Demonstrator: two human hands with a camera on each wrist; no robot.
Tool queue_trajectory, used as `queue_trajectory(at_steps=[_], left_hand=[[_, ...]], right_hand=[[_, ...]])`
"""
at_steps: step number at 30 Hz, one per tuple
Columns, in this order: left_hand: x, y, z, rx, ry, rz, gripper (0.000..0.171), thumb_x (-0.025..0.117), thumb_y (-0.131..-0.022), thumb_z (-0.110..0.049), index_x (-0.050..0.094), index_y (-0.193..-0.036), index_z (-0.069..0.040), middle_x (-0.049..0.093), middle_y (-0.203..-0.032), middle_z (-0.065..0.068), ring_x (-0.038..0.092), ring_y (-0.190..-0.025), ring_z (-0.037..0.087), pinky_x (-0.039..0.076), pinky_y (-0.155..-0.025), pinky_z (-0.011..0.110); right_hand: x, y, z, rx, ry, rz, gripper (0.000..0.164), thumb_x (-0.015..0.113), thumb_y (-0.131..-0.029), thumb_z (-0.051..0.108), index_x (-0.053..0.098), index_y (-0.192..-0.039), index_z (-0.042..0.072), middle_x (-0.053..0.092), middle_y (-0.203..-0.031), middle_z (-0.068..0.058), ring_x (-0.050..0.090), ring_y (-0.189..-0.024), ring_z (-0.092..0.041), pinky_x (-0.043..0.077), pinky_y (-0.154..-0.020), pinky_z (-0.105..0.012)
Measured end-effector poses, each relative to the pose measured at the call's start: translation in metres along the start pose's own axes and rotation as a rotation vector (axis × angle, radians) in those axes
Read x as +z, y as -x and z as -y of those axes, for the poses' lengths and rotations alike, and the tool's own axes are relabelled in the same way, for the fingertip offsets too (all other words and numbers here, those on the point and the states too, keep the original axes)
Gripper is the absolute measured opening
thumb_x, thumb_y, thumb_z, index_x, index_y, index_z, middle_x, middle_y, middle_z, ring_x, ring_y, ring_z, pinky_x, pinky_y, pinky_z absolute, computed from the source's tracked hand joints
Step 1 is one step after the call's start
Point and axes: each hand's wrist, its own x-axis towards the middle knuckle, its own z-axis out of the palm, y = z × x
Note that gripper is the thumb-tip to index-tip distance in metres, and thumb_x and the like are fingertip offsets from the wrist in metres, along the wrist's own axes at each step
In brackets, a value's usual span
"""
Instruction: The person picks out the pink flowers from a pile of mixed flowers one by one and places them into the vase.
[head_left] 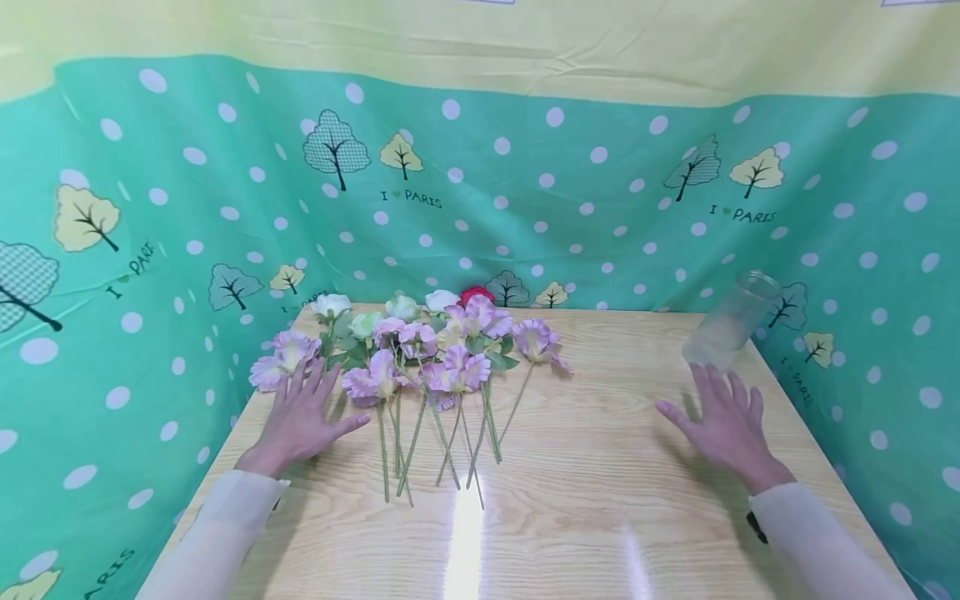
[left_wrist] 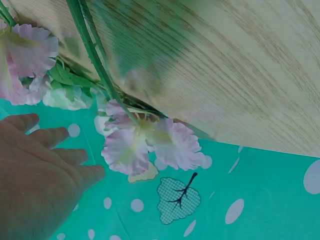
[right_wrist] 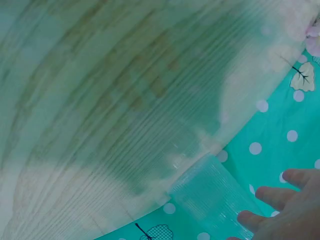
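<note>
My left hand [head_left: 300, 417] is spread palm down at the left, its fingertips beside the purple flowers [head_left: 378, 375]. In the left wrist view, a pale purple bloom [left_wrist: 125, 142] on a green stem appears past its fingers [left_wrist: 75, 156]. The artificial flowers lie in a bunch, stems toward me, with white roses [head_left: 332, 305] and one red rose [head_left: 477, 294] at the back. My right hand [head_left: 723, 425] is also spread, holding nothing. Just beyond its fingertips stands a clear glass vase [head_left: 731, 321], which also shows in the right wrist view as a ribbed cylinder [right_wrist: 212, 192].
A light wooden table [head_left: 570, 500] carries everything. Green dotted cloth [head_left: 600, 208] printed with trees hangs around its back and both sides, close behind the flowers and the vase. Several green stems [head_left: 442, 450] reach toward the table's middle.
</note>
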Motion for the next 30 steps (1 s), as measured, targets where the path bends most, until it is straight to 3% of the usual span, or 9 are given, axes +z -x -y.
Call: queue_trajectory(at_steps=[5, 10, 15, 21, 26, 30], left_hand=[[-0.001, 0.001, 0.000, 0.003, -0.005, -0.005, 0.111, 0.055, -0.089, -0.078, 0.016, -0.163, -0.005, 0.008, -0.167, 0.028, 0.003, -0.153, 0.050, -0.008, -0.119, 0.067], [-0.002, 0.000, -0.002, 0.010, -0.013, -0.010, 0.111, 0.055, -0.089, -0.078, 0.019, -0.163, -0.004, 0.009, -0.167, 0.029, 0.007, -0.153, 0.050, -0.002, -0.118, 0.070], [-0.004, 0.002, -0.002, 0.004, -0.005, -0.004, 0.110, 0.054, -0.089, -0.078, 0.018, -0.163, -0.004, 0.008, -0.167, 0.028, 0.003, -0.153, 0.050, -0.004, -0.118, 0.069], [-0.007, 0.003, -0.003, -0.003, -0.005, -0.007, 0.110, 0.053, -0.090, -0.078, 0.015, -0.164, -0.006, 0.008, -0.167, 0.028, 0.000, -0.153, 0.050, -0.006, -0.118, 0.068], [-0.008, 0.003, -0.005, -0.007, 0.018, 0.008, 0.111, 0.054, -0.090, -0.078, 0.012, -0.164, -0.007, 0.005, -0.168, 0.026, -0.001, -0.153, 0.050, -0.013, -0.118, 0.064], [-0.007, 0.003, -0.006, -0.008, 0.019, 0.007, 0.111, 0.053, -0.090, -0.078, 0.012, -0.164, -0.007, 0.005, -0.168, 0.026, 0.001, -0.153, 0.051, -0.018, -0.118, 0.059]], right_hand=[[-0.004, -0.007, -0.003, 0.034, -0.036, -0.079, 0.095, 0.062, -0.095, 0.062, 0.027, -0.158, 0.000, 0.035, -0.153, -0.033, 0.028, -0.135, -0.061, 0.009, -0.104, -0.080], [-0.013, -0.016, -0.006, 0.134, -0.120, -0.144, 0.100, 0.063, -0.094, 0.062, 0.024, -0.157, -0.006, 0.036, -0.151, -0.038, 0.032, -0.133, -0.061, 0.014, -0.105, -0.078], [-0.024, -0.028, -0.011, 0.210, -0.154, -0.222, 0.103, 0.064, -0.092, 0.063, 0.025, -0.155, -0.009, 0.040, -0.146, -0.040, 0.037, -0.128, -0.062, 0.022, -0.100, -0.077], [-0.036, -0.043, -0.017, 0.249, -0.156, -0.260, 0.106, 0.066, -0.089, 0.066, 0.027, -0.155, -0.007, 0.042, -0.144, -0.040, 0.038, -0.128, -0.061, 0.023, -0.099, -0.075], [-0.047, -0.054, -0.019, 0.289, -0.175, -0.293, 0.110, 0.066, -0.088, 0.067, 0.022, -0.156, -0.008, 0.037, -0.149, -0.038, 0.032, -0.134, -0.059, 0.020, -0.106, -0.075], [-0.055, -0.063, -0.021, 0.352, -0.212, -0.329, 0.114, 0.067, -0.086, 0.069, 0.015, -0.158, -0.004, 0.033, -0.151, -0.037, 0.032, -0.132, -0.058, 0.023, -0.104, -0.074]])
